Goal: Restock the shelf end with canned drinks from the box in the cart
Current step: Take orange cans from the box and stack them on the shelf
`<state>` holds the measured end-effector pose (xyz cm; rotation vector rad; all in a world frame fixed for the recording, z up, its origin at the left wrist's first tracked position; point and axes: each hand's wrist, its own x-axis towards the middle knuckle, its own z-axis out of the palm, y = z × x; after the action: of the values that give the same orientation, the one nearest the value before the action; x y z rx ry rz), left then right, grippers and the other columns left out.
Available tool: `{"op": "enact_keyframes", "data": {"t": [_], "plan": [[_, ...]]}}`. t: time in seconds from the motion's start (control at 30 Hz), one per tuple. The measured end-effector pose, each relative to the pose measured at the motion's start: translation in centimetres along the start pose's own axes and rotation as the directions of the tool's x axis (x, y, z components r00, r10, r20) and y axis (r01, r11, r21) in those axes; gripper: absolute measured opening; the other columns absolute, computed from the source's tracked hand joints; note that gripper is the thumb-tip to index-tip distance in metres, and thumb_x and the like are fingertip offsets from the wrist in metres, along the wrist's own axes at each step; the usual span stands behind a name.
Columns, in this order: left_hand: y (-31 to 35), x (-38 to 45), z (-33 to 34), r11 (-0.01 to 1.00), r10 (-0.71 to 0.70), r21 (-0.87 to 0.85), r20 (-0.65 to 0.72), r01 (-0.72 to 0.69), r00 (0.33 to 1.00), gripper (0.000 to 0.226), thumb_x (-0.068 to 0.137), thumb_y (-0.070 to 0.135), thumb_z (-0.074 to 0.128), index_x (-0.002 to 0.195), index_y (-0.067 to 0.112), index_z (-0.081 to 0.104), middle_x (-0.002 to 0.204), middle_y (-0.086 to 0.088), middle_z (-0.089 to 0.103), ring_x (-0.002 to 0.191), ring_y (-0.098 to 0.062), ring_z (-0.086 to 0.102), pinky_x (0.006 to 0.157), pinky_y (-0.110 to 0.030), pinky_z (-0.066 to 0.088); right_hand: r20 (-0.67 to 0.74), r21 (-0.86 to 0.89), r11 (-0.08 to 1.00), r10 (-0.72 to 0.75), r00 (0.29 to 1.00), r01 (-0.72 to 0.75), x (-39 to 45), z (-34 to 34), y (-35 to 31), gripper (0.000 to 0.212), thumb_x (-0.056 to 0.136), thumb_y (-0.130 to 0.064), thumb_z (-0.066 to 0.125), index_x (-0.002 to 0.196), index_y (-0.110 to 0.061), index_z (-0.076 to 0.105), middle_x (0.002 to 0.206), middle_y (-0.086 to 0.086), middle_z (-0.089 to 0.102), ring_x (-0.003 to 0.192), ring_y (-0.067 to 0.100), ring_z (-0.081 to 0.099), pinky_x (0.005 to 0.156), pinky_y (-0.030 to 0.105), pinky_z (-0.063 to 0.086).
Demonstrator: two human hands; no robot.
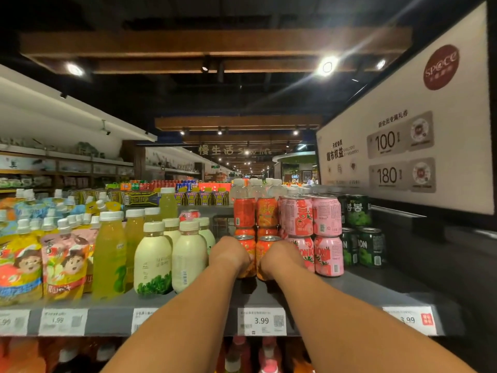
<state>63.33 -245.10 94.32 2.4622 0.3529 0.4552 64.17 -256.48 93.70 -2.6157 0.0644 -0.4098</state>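
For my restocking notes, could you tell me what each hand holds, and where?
Each grips an orange can by its side: left hand the left can, right hand the right can.

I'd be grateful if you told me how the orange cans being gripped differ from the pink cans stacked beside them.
The orange cans sit at the shelf front, one gripped by the left hand and one by the right hand; the pink cans stand untouched to their right. The orange front pair has no can directly on top, while the pink cans carry a second layer. Orange labels show orange fruit; pink labels are pink with red lettering. Both are upright, similar-sized cans on the same shelf.
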Motion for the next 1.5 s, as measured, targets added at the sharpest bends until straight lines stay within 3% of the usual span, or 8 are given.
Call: {"op": "enact_keyframes", "data": {"t": [0.2, 0.53, 0.83, 1.0, 1.17, 1.23, 1.3, 1.5], "plan": [[0.9, 3.0, 0.6, 0.986, 0.039, 0.157, 0.097, -0.054, 0.995, 0.026, 0.087, 0.019, 0.062, 0.111, 0.011, 0.068, 0.115, -0.008, 0.069, 0.095, -0.025, 0.065, 0.075, -0.03, 0.045, -0.021, 0.095, 0.988, 0.125, 0.992, -0.123, 2.0, 1.6, -1.0, 0.023, 0.084, -0.024, 0.065, 0.106, -0.017, 0.065, 0.112, 0.005, 0.065, 0.099, 0.025, 0.063, 0.07, 0.031, 0.044], [0.8, 6.9, 2.3, 0.981, 0.106, 0.15, 0.104, -0.121, 0.989, 0.022, 0.093, 0.018, 0.055, 0.112, 0.013, 0.065, 0.123, -0.01, 0.066, 0.112, -0.027, 0.064, 0.086, -0.032, 0.047, -0.01, 0.386, 0.866, 0.35, 0.937, -0.319, 4.5, 3.8, -2.8, 0.046, 0.089, -0.026, 0.06, 0.128, -0.004, 0.05, 0.122, 0.014, 0.061, 0.11, 0.034, 0.061, 0.09, 0.041, 0.049], [0.1, 6.8, 3.1, 0.986, 0.096, 0.124, 0.093, -0.108, 0.991, 0.022, 0.092, 0.02, 0.056, 0.109, 0.013, 0.067, 0.116, -0.007, 0.068, 0.106, -0.026, 0.065, 0.076, -0.028, 0.042, -0.007, 0.222, 0.951, 0.22, 0.975, -0.213, 5.2, 3.6, -2.3, 0.022, 0.089, -0.016, 0.059, 0.11, -0.009, 0.064, 0.112, 0.01, 0.064, 0.093, 0.026, 0.061, 0.08, 0.033, 0.052], [0.4, 4.7, 2.3, 0.986, 0.085, 0.131, 0.115, -0.1, 0.99, 0.021, 0.091, 0.016, 0.058, 0.109, 0.01, 0.068, 0.118, -0.009, 0.068, 0.109, -0.027, 0.064, 0.085, -0.031, 0.047, 0.015, 0.153, 0.974, 0.169, 0.985, -0.17, 3.4, 2.6, -2.2, 0.019, 0.087, -0.015, 0.063, 0.105, -0.01, 0.064, 0.096, 0.008, 0.06, 0.077, 0.024, 0.052, 0.063, 0.032, 0.043], [2.4, 0.1, -1.1, 0.992, 0.101, 0.067, 0.054, -0.105, 0.993, 0.029, 0.092, 0.012, 0.056, 0.117, 0.004, 0.067, 0.122, -0.013, 0.066, 0.114, -0.031, 0.063, 0.093, -0.034, 0.049, 0.017, 0.151, 0.988, -0.02, 1.0, 0.017, 0.3, -0.9, -1.2, 0.012, 0.079, -0.019, 0.062, 0.074, -0.017, 0.052, 0.077, 0.002, 0.052, 0.072, 0.024, 0.053, 0.064, 0.03, 0.043], [3.1, -2.4, -2.5, 0.995, 0.099, 0.007, -0.011, -0.099, 0.995, 0.029, 0.094, 0.012, 0.052, 0.117, 0.0, 0.066, 0.121, -0.016, 0.067, 0.113, -0.033, 0.063, 0.092, -0.036, 0.05, -0.047, 0.142, 0.985, -0.091, 0.995, 0.097, -1.6, -3.1, -0.5, 0.01, 0.076, -0.023, 0.063, 0.079, -0.017, 0.055, 0.067, -0.001, 0.045, 0.062, 0.021, 0.05, 0.056, 0.026, 0.04], [3.2, -5.6, -3.6, 0.996, 0.084, -0.033, -0.05, -0.086, 0.995, 0.028, 0.094, 0.012, 0.055, 0.114, -0.004, 0.066, 0.115, -0.019, 0.068, 0.108, -0.034, 0.065, 0.09, -0.037, 0.054, -0.098, 0.161, 0.973, -0.152, 0.983, 0.167, -3.7, -4.7, 0.3, 0.022, 0.078, -0.027, 0.061, 0.097, -0.017, 0.059, 0.071, -0.001, 0.051, 0.059, 0.02, 0.049, 0.052, 0.025, 0.037], [-0.7, -16.1, -4.6, 0.993, -0.029, -0.115, -0.243, 0.001, 0.97, 0.04, 0.084, 0.027, 0.067, 0.12, 0.01, 0.06, 0.118, -0.01, 0.067, 0.109, -0.031, 0.063, 0.086, -0.032, 0.049, -0.207, 0.337, 0.827, -0.401, 0.893, 0.45, -12.7, -3.6, 2.1, 0.035, 0.085, -0.034, 0.055, 0.113, -0.014, 0.054, 0.114, 0.011, 0.06, 0.102, 0.035, 0.059, 0.08, 0.041, 0.049]]}}
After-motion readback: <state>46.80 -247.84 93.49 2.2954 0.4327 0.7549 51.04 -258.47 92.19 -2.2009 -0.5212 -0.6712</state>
